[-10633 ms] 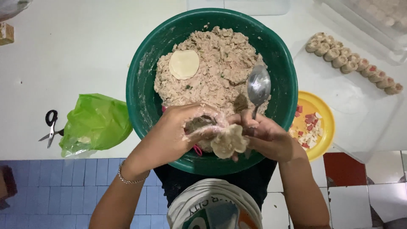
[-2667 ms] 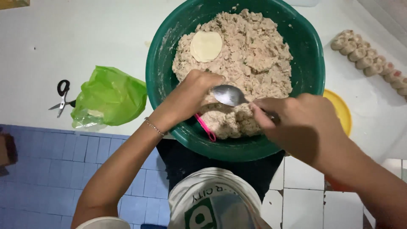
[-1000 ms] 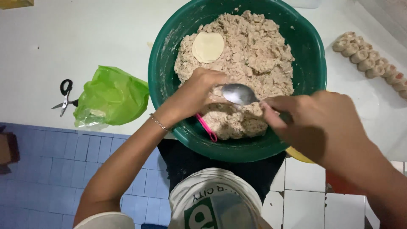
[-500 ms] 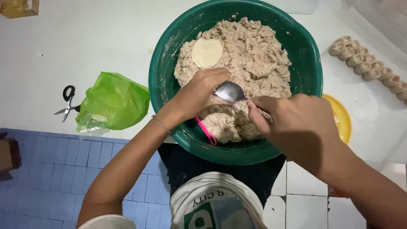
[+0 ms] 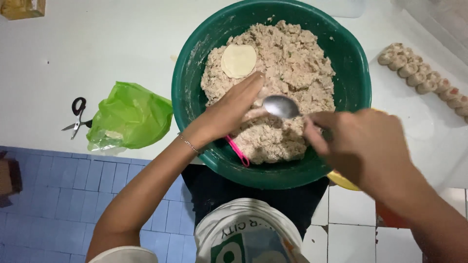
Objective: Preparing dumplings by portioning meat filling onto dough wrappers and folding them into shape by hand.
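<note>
Since half a second ago the shiny metal spoon (image 5: 281, 106) has lifted a little and its bowl now points toward the left hand (image 5: 229, 109), while the right hand (image 5: 363, 148) has drawn back toward the near rim of the large round green plastic bowl (image 5: 192, 73).

The right hand is closed around the handle of the spoon, which is mostly hidden under the fingers; only the spoon's bowl shows, above the pale minced filling (image 5: 292, 63) that fills the green bowl. The left hand lies over the filling in the near-left part of the bowl, the fingers straight and pointing to the middle. Its palm is turned away, so I cannot tell if it holds something (perhaps a wrapper, but it is not visible). A thin silver bracelet (image 5: 189, 144) sits on the wrist, just over the bowl's rim.

One round, flat, pale dough wrapper (image 5: 238, 61) rests on the filling at the far-left side of the bowl. A pink plastic stick (image 5: 237, 151) leans inside the near wall.

Left of the bowl lies a crumpled green plastic bag (image 5: 131, 116), and further left small black-handled scissors (image 5: 75, 113). Right of the bowl, a row of folded dumplings (image 5: 424, 78) lies on the white table (image 5: 97, 44). A yellow plate (image 5: 343, 181) shows only its edge under the right wrist.
</note>
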